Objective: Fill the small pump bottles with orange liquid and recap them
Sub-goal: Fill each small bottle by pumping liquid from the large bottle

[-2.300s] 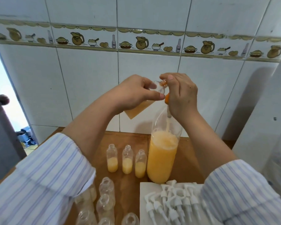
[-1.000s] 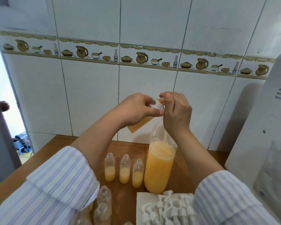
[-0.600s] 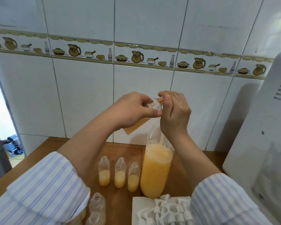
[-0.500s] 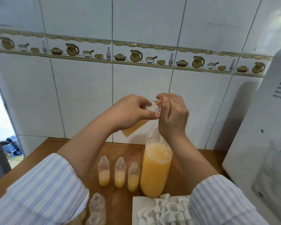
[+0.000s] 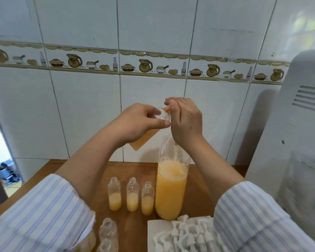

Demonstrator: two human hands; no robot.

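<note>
Orange liquid [image 5: 175, 151] streams from the tilted bottle [image 5: 144, 138] your left hand [image 5: 138, 122] grips at frame centre, down into the large bottle [image 5: 170, 190] standing just below. Your right hand [image 5: 186, 122] curls around the large bottle's neck, touching the left. Lower centre, three partly filled small pump bottles [image 5: 132, 196] stand in a row beside it on the wooden surface [image 5: 133, 168]. Empty bottles [image 5: 108, 231] sit at the bottom, left of white pump caps [image 5: 187, 233] on a white sheet.
</note>
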